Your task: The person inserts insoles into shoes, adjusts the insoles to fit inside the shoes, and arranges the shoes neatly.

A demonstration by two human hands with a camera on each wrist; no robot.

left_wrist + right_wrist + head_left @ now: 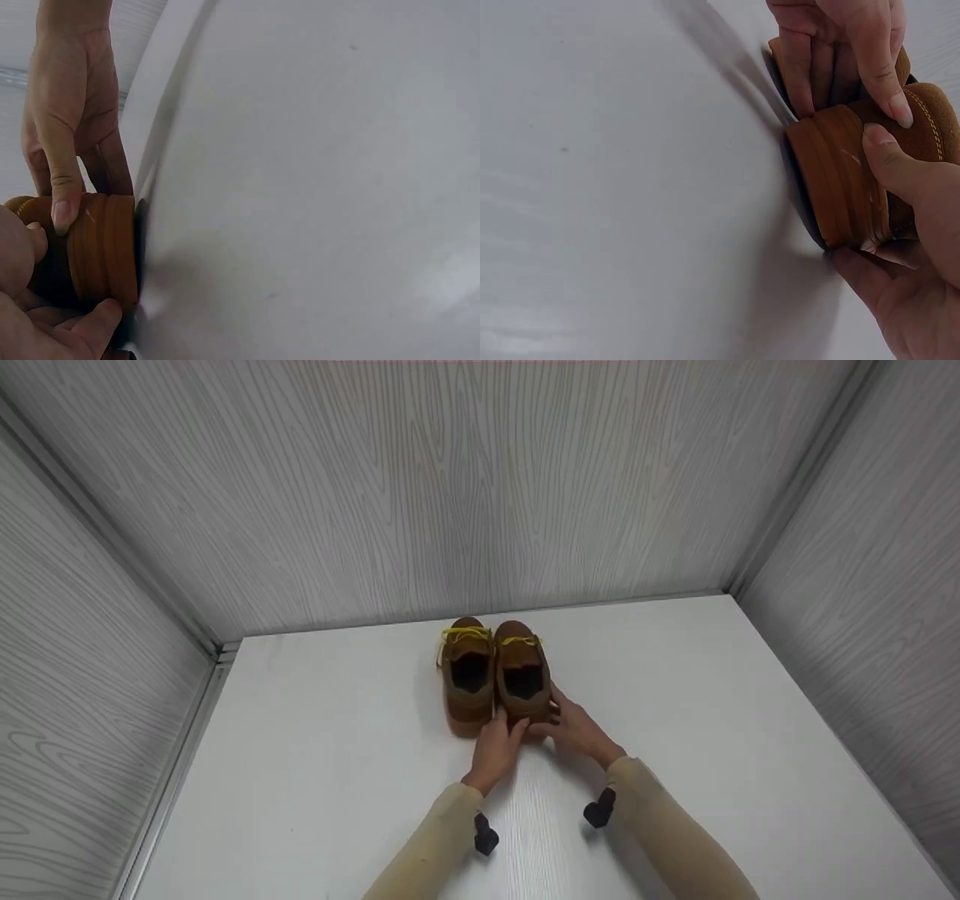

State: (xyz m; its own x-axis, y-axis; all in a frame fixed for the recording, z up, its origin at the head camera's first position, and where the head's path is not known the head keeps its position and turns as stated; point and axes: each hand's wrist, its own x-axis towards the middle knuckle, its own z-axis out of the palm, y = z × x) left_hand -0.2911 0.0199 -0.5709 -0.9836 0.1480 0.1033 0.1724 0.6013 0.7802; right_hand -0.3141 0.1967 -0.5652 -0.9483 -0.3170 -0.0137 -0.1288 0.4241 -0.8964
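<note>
Two brown moccasin shoes with yellow laces stand side by side, toes pointing away: the left shoe [470, 712] and the right shoe [527, 707]. Both hands are at the heel of the right shoe. The left hand [495, 751] holds its left side, thumb on the heel back and fingers in the gap between the shoes. From the right, the right hand [581, 731] grips the heel, thumb behind and fingers along the outer side. In the right wrist view, the right shoe's heel [840, 176] shows layered tan edging, both thumbs [889, 154] meeting near its upper part.
The shoes stand on a white tabletop [330, 765], close to the grey wood-grain back panel [450, 495]. Similar panels rise at the left [75, 660] and right [870, 607]. Dark wrist mounts [486, 835] stick out from both beige sleeves [675, 836].
</note>
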